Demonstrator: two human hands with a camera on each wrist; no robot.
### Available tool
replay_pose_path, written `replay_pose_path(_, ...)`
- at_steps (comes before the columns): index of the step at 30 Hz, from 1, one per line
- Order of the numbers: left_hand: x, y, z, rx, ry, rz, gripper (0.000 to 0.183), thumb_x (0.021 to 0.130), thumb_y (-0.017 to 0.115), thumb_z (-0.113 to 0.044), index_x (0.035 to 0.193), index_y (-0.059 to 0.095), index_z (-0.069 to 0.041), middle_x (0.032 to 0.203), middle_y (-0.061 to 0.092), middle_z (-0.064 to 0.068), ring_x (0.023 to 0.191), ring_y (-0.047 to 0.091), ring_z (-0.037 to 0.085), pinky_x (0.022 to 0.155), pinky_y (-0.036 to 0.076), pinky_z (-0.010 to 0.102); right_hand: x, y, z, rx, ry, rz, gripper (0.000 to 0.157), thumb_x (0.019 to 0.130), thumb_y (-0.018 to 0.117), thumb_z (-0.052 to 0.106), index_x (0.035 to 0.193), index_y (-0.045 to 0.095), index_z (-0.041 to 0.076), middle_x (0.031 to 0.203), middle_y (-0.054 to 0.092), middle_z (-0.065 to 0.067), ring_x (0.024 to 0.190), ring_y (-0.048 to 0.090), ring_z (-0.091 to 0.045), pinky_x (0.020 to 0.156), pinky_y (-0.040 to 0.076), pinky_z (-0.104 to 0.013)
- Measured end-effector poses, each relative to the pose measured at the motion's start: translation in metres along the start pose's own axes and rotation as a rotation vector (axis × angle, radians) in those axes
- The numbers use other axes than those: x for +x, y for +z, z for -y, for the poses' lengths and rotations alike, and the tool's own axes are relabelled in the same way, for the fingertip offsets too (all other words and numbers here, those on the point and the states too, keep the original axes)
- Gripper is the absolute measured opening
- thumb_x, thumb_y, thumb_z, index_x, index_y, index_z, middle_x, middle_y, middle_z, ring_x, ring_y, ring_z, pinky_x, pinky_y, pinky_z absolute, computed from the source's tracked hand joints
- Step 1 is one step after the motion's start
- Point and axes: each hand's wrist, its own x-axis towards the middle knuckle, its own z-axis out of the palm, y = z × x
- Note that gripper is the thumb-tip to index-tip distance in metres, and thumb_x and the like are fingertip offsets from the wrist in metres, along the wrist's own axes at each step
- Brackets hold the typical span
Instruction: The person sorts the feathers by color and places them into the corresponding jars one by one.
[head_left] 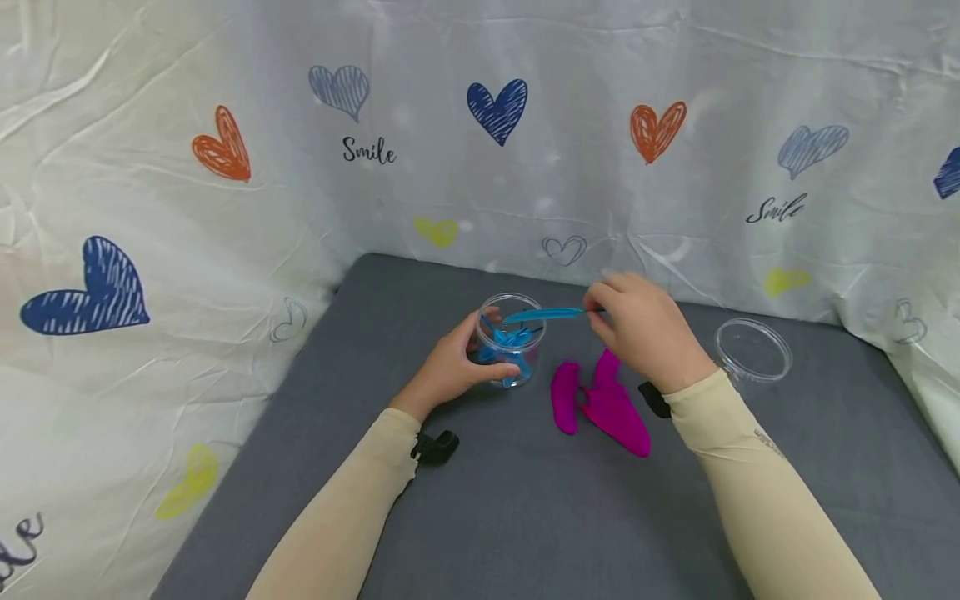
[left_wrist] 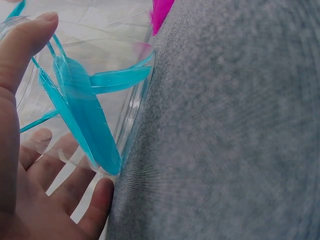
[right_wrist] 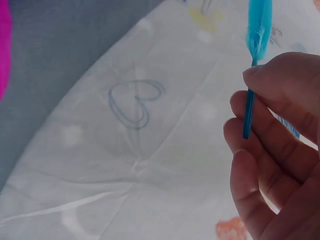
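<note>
My left hand (head_left: 453,362) grips a clear round jar (head_left: 535,364) from its left side, thumb at the front and fingers around the back. Inside the jar lie several blue feathers (left_wrist: 85,105), crossing one another. Between thumb and fingers, my right hand (head_left: 645,325) pinches another blue feather (head_left: 543,314) by the bare end of its quill (right_wrist: 249,115). That feather is nearly level, and its vane tip overlaps the jar's open mouth in the head view. Below the right hand, magenta feathers (head_left: 615,410) lie on the grey tabletop (head_left: 525,517).
A clear round lid (head_left: 789,365) is on the table to the right of the right forearm. Behind the table hangs a white cloth (head_left: 570,183) printed with hearts, which also runs down the left side. Black wrist straps (head_left: 435,448) show at the sleeve cuffs.
</note>
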Motion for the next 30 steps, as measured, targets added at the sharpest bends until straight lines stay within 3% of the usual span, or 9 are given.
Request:
replay_pose_path(14, 0.001, -0.001, -0.001, 0.005, -0.017, 0.001, 0.103, 0.071, 0.082, -0.067, 0.156, 0.032, -0.036, 0.152, 0.046, -0.017, 0.135, 0.049, 0.009, 0.112, 0.045, 0.045, 0.032, 0.022, 0.026, -0.085, -0.152, 0.072, 0.007, 0.092, 0.069, 0.005, 0.089, 0.073, 0.009, 0.084, 0.066, -0.004, 0.078, 0.059, -0.022, 0.073, 0.053, -0.034)
replay_pose_path(24, -0.001, -0.003, -0.001, -0.015, -0.018, 0.014, 0.093, 0.077, 0.084, -0.054, 0.154, 0.032, -0.043, 0.154, 0.046, -0.012, 0.127, 0.052, 0.009, 0.105, 0.048, 0.044, 0.054, 0.035, 0.048, -0.194, -0.272, 0.113, 0.004, 0.091, 0.073, 0.006, 0.093, 0.076, 0.008, 0.089, 0.067, -0.006, 0.081, 0.059, -0.023, 0.072, 0.054, -0.034)
replay_pose_path(27, -0.001, -0.004, -0.001, -0.004, -0.027, 0.018, 0.095, 0.076, 0.083, -0.057, 0.155, 0.032, -0.04, 0.148, 0.05, -0.015, 0.122, 0.055, 0.011, 0.102, 0.05, 0.044, 0.06, 0.039, 0.053, -0.223, -0.291, 0.129, 0.007, 0.092, 0.071, 0.004, 0.094, 0.077, 0.007, 0.091, 0.068, -0.006, 0.082, 0.06, -0.023, 0.073, 0.055, -0.034)
replay_pose_path(30, -0.001, -0.004, -0.001, 0.009, -0.051, 0.027, 0.097, 0.074, 0.081, -0.064, 0.154, 0.029, -0.047, 0.141, 0.054, -0.015, 0.12, 0.056, 0.013, 0.1, 0.05, 0.044, 0.065, 0.044, 0.055, -0.233, -0.298, 0.146, 0.009, 0.093, 0.071, 0.003, 0.096, 0.078, 0.008, 0.093, 0.068, -0.006, 0.084, 0.06, -0.023, 0.075, 0.055, -0.034)
